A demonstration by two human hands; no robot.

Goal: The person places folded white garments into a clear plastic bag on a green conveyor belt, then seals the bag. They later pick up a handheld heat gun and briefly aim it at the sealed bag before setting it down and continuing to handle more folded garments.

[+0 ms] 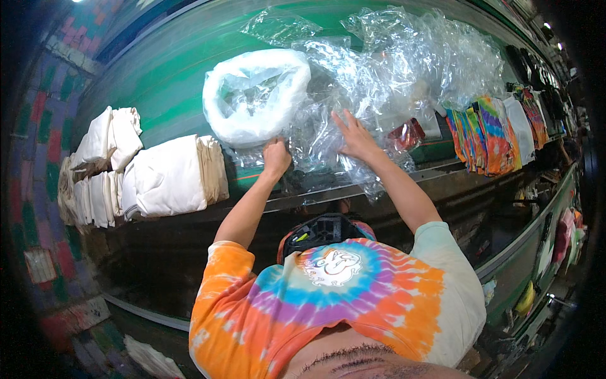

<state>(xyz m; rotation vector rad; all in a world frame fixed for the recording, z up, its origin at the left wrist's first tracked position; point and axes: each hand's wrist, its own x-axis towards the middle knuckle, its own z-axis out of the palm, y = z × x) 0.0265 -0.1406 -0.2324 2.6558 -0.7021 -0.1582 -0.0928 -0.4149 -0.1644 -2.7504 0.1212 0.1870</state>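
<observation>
My left hand (277, 156), its fingers curled in, rests at the lower edge of a ring of bunched white plastic film (220, 118); whether it grips the film is hard to see. Spread over crumpled clear plastic film (326, 151) to the right is my right hand (352, 135), fingers apart. The clear film piles up farther back and to the right. Within the film, right of my right hand, lies a shiny dark red item (407, 134). All this sits on a green table surface (175, 71).
Folded off-white cloths (165, 175) are stacked at the left, with more folded ones (104, 137) behind. Folded tie-dyed cloths (490, 135) stand in a row at the right near the table's edge. A black pouch (326, 230) is at my waist.
</observation>
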